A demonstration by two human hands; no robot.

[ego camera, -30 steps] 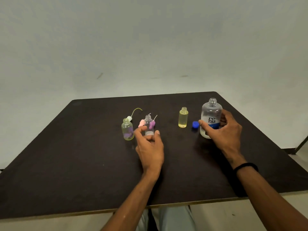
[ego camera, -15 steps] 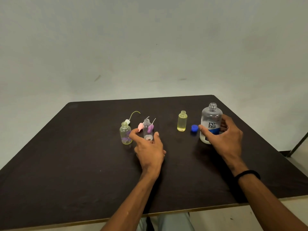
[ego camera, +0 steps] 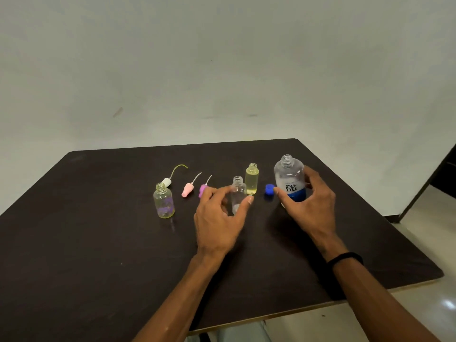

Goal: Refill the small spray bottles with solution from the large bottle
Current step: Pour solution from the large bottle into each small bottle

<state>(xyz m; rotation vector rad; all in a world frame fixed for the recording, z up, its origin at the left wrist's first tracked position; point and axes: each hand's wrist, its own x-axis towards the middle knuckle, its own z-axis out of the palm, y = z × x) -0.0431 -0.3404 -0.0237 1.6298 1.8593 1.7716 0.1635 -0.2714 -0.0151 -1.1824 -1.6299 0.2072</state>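
While every small bottle stands uncapped on the table [ego camera: 103, 243], nothing is being poured yet. Farthest left is a yellowish bottle [ego camera: 163, 203] with purple marks, a white cap [ego camera: 166, 181] with a curved tube just behind it. Next lie a pink cap [ego camera: 186, 190] and a purple cap [ego camera: 202, 190], tubes pointing away. The left hand [ego camera: 218, 219] comes next, thumb and forefinger curved around the clear bottle [ego camera: 238, 193]; whether they actually touch it I cannot tell. That bottle stands upright, mouth up, just beside the filled yellow bottle [ego camera: 252, 178]. A blue cap [ego camera: 269, 189] lies between these and the big bottle [ego camera: 290, 180], which the right hand [ego camera: 309, 208] grips around its lower body, upright and open. The clear bottle lies to the big bottle's left, nearest the left hand, so the pour likely tips leftward over its mouth.
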